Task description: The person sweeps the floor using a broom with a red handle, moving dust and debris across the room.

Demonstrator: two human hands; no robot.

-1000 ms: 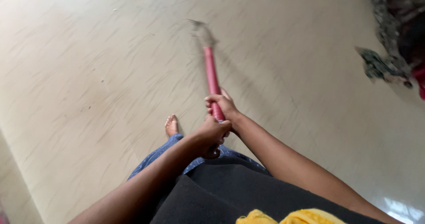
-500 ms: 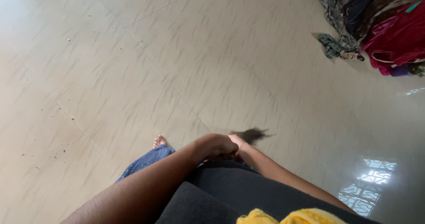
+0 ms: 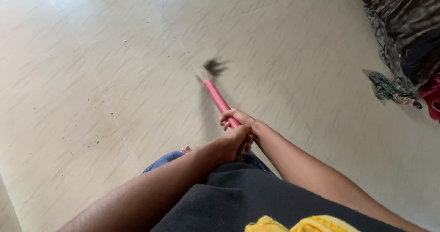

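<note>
Sweeping grip: your left hand (image 3: 233, 142) and right hand (image 3: 238, 118) are both clamped on the pink handle, left nearest your body, right just ahead of it, the two touching.
Broom (image 3: 219, 100): pink handle slants away from your hands toward the upper left; its dark bristle end lies beyond the handle tip, on the floor.
Change: half a second ago the handle was out of sight behind your hands and only a dark tuft showed beside them; now you have swung the bristles out ahead of you again, so a fresh stroke is under way.
Foot: only toes show, just left of your hands, above the blue trouser cloth.
Floor (image 3: 114, 67): pale tiles left of the broom carry dark specks, not yet gathered.
Clothes heap (image 3: 403, 44): well right of the broom, at the far edge, cut off by the frame.
Hard to make out: bristles are motion-blurred, so you cannot tell their shape or whether they touch the tiles; your fingers' undersides are hidden.
</note>
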